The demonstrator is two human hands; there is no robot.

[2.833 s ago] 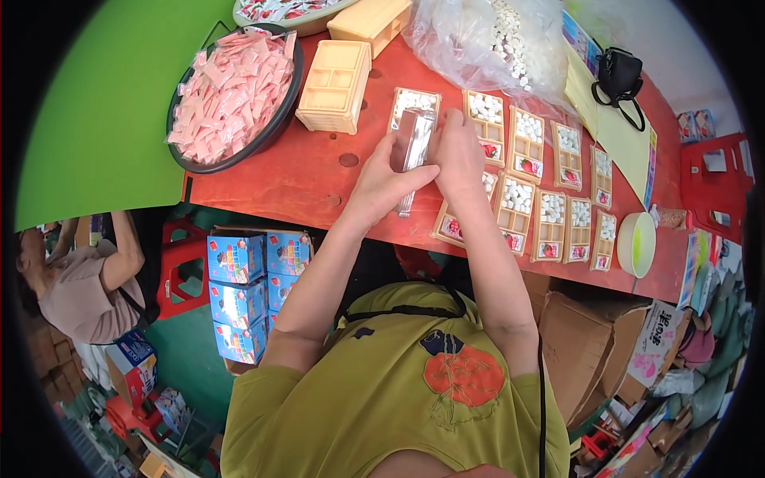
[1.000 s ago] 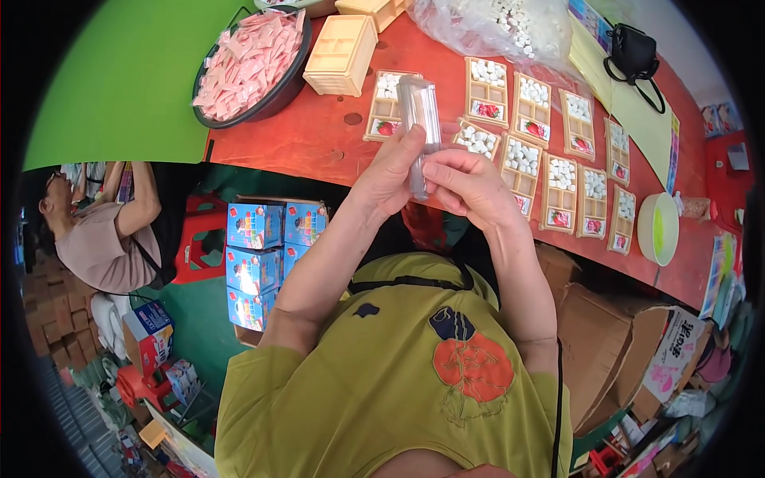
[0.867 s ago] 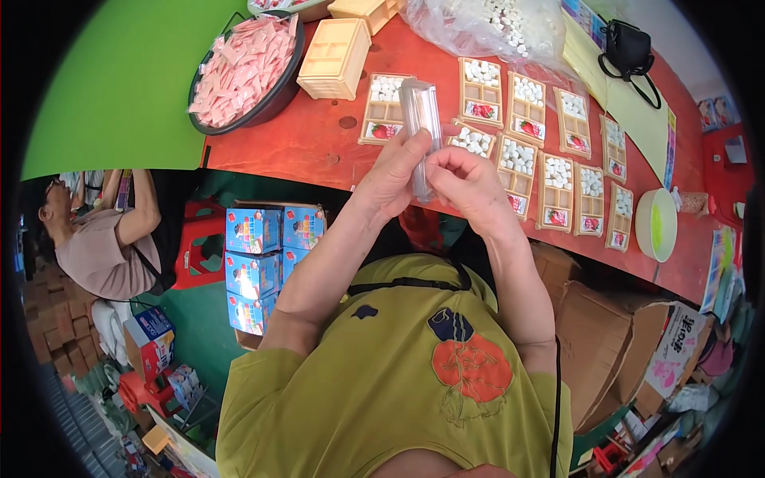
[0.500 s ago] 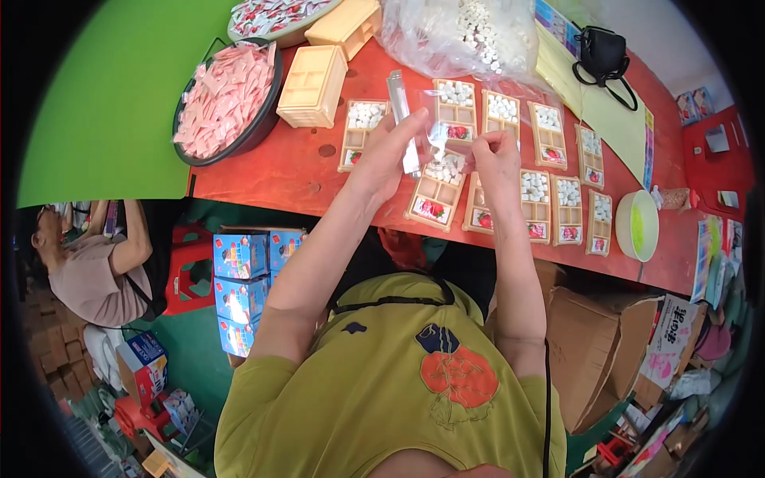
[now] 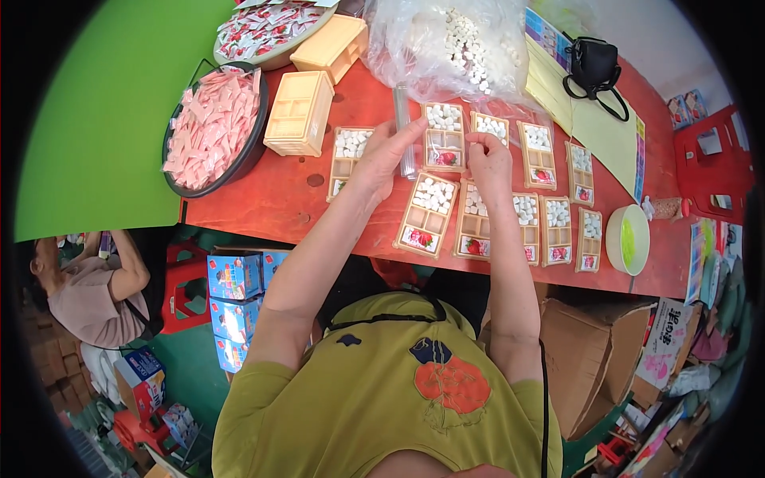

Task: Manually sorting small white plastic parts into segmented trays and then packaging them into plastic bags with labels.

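Large dark characters stand on the white-and-pink cardboard panel below the right end of the near edge of the red wooden table. Multicoloured lettering marks the stacked blue cardboard boxes below that edge's left part. Print on the red-and-white strawberry-pictured packets along the edge is too small to read.
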